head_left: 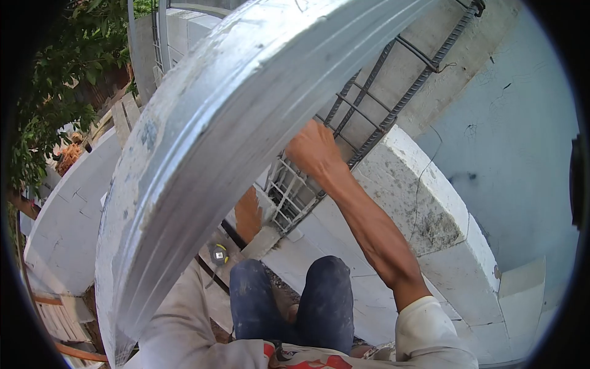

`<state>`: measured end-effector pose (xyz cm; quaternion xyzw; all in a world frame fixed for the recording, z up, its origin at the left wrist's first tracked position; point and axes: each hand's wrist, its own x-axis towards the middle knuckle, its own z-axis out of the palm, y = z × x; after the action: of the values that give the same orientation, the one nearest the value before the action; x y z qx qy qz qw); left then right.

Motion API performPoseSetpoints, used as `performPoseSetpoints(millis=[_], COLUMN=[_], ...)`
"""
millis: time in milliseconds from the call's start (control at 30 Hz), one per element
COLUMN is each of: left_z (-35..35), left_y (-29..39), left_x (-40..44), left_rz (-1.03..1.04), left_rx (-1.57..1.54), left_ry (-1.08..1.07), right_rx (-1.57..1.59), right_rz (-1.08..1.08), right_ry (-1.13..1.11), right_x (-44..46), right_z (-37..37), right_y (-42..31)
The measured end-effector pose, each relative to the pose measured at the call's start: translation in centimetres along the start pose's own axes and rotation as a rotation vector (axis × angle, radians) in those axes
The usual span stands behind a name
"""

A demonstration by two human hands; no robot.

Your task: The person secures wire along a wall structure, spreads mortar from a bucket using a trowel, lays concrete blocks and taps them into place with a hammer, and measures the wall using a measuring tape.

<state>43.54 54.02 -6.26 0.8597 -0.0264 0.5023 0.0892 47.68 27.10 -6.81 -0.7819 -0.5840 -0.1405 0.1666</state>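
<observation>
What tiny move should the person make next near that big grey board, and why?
Perhaps ease the right hand a little away from the steel bars: it's curled in close between them and the big grey board, so it might get pinched if the board shifts.

A long, thick panel (203, 147), pale grey to white, slants across the view from lower left to upper right, its outline looking bowed. Lengthwise streaks and ridges mark its near face; the other visible face is scuffed and blotched. Its upper end runs out of view. The panel overlaps part of a rebar cage (413, 93), a sloping frame of dark ribbed bars joined by thinner crosspieces, its lower section paler and crusted.
</observation>
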Motion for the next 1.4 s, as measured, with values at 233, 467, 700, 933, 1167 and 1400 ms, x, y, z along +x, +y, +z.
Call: performPoseSetpoints(millis=[233, 467, 700, 933, 1167, 1400], left_z=[2.3, 1.6, 2.1, 1.9, 4.2, 2.4], left_y=[-2.6, -1.9, -2.9, -2.1, -4.2, -1.8], left_x=[0.0, 0.4, 0.0, 0.4, -0.8, 0.1], left_rz=[-0.036, 0.002, 0.009, -0.065, -0.100, -0.096], left_rx=[-0.282, -0.220, -0.236, -0.198, -0.301, -0.172], left_ry=[-0.022, -0.035, -0.031, -0.077, -0.008, -0.047], right_rx=[0.069, 0.064, 0.041, -0.031, 0.002, 0.101], right_rz=[-0.106, -0.007, 0.033, 0.060, 0.044, 0.124], right_ry=[0.202, 0.101, 0.018, -0.038, -0.035, -0.095], right_x=[-1.9, -2.1, -1.8, -0.9, -1.6, -0.7], right_z=[1.3, 1.3, 0.8, 1.4, 2.2, 1.6], right_y=[0.2, -0.4, -0.8, -0.2, -0.2, 0.1])
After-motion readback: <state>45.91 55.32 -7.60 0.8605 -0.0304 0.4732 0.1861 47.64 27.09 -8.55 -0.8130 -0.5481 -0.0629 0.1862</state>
